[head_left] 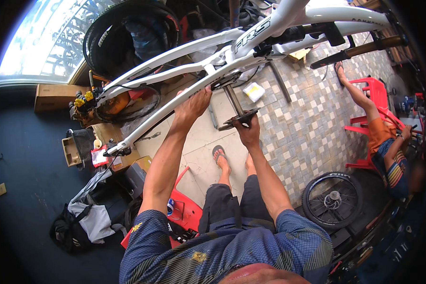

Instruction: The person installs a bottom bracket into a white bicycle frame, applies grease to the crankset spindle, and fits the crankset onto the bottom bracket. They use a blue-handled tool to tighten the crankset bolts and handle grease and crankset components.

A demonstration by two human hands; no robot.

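Note:
A white bicycle frame (279, 21) spans the view in front of me, raised off the floor. My left hand (194, 103) is wrapped round its lower rear tube, close to the bottom bracket. From the bottom bracket a silver axle (234, 100) sticks out toward me, its far end hidden at the frame. At the near end is a dark chainring (229, 125) with its crank. My right hand (247, 131) grips this crankset from below, fingers closed at the chainring; part of the grip is hidden behind the ring.
A red plastic stool (187, 210) stands by my left leg. A bicycle wheel (332, 199) lies at the right. Beyond it, another person (386, 142) sits near red chairs (364, 124). Tyres (97, 42), a cardboard box (57, 98) and a bag (75, 227) are at the left.

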